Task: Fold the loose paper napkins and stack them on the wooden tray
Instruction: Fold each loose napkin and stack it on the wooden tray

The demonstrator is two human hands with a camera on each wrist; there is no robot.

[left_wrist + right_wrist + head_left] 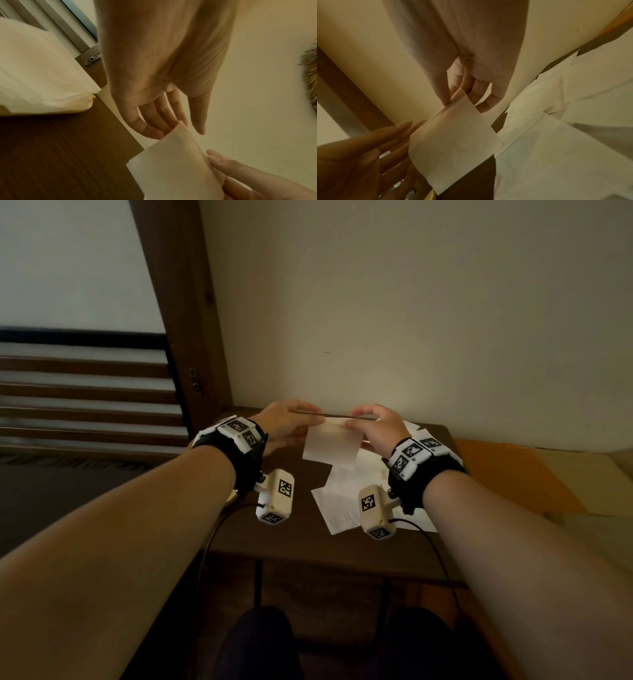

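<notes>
A folded white napkin (330,445) hangs in the air above the dark wooden table (274,546), close to the wall. My left hand (313,419) holds its upper left corner between thumb and nearly straight fingers (154,129). My right hand (356,422) pinches the upper right corner, with the thumb (443,97) pressed against the fingers. Several loose napkins (342,508) lie spread on the table under and right of my hands. In the left wrist view a pale wooden tray (85,106) sits at the left with white napkins (34,74) piled on it. My left wrist hides the tray in the head view.
A cream wall (411,320) rises directly behind the table. A brown wooden door frame (191,337) stands at the left. An orange surface (507,474) adjoins the table on the right. Camera cables (442,563) hang over the front edge, above my knees.
</notes>
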